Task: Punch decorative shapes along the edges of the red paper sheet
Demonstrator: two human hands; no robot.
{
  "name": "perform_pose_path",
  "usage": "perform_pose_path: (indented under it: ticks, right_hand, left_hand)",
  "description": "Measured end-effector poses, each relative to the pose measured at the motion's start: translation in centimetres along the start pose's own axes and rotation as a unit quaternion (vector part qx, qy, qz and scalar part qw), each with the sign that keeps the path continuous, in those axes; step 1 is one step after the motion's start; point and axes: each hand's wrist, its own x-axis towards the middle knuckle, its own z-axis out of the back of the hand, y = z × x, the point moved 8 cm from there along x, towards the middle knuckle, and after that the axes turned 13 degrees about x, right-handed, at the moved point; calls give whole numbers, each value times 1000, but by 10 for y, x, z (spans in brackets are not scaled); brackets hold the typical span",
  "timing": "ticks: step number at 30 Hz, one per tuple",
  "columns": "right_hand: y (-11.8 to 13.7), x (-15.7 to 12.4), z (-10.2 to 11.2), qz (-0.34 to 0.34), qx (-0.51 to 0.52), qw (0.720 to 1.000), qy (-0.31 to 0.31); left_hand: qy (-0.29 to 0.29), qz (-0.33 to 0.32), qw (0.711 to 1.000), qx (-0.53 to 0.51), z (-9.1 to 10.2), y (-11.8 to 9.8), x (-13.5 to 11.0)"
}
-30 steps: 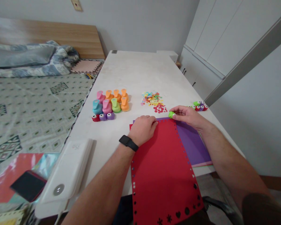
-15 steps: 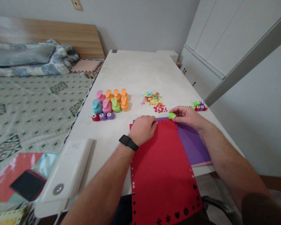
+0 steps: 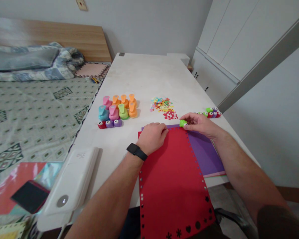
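A red sheet of paper [image 3: 169,172] has small shaped holes along its edges, and its near end reaches past the table's front edge. My left hand [image 3: 153,136], with a black watch on the wrist, lies on its upper left part, fingers curled down at the top edge. In my right hand [image 3: 198,122], a small green craft punch [image 3: 183,123] is held between thumb and fingers at the sheet's top right corner. Purple paper [image 3: 206,152] lies under the red sheet, showing on the right and along the top.
Larger craft punches [image 3: 114,112] in several colours and a few small ones [image 3: 109,123] stand left. Colourful paper confetti [image 3: 161,104] and red cut-outs [image 3: 170,115] lie ahead. More small punches [image 3: 213,113] sit right. A white device [image 3: 72,179] lies at the table's left edge.
The green punch and my right hand have barely shifted at the top right corner. My left hand stays where it was on the sheet.
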Motion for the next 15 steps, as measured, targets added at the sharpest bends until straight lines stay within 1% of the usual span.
perform_pose_path:
  ticks: [9, 15]
  right_hand:
    - [0, 0, -1, -6, 8, 1000, -6]
    - [-1, 0, -3, -9, 10, 1000, 5]
  left_hand:
    - [5, 2, 1000, 0, -1, 0, -1]
    - [6, 2, 1000, -8, 0, 0, 0]
